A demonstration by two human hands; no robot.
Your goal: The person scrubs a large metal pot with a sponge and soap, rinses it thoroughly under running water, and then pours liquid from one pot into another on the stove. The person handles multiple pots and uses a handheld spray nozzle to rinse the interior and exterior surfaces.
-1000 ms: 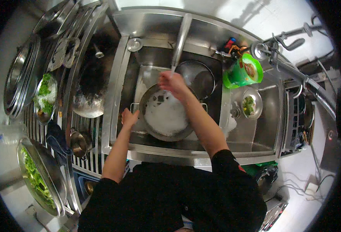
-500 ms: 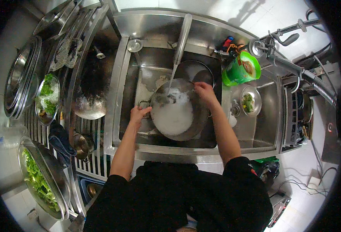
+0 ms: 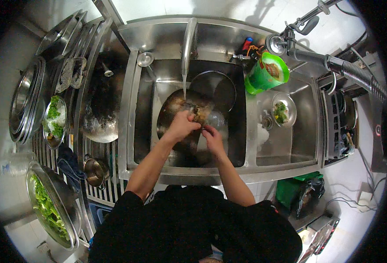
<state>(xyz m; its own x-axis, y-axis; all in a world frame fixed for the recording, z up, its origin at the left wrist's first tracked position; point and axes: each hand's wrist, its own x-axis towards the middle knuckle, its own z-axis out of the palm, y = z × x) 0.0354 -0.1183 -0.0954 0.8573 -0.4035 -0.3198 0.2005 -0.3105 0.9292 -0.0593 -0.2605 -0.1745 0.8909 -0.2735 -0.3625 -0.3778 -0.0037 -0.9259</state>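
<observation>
The dark pan (image 3: 169, 109) lies mid-basin (image 3: 238, 140), below the tap (image 3: 187, 48), nearer the basin's left edge than its right. Left hand (image 3: 181, 126) and right hand (image 3: 213, 141) nearly meet over it, fingers curled; their grip I cannot tell. It looks stiff, heavy, slippery: best held by opposite rims.

At near left we see a metal bowl (image 3: 59, 193) of leafy greens (image 3: 49, 207); at far right, a green container (image 3: 263, 75).
</observation>
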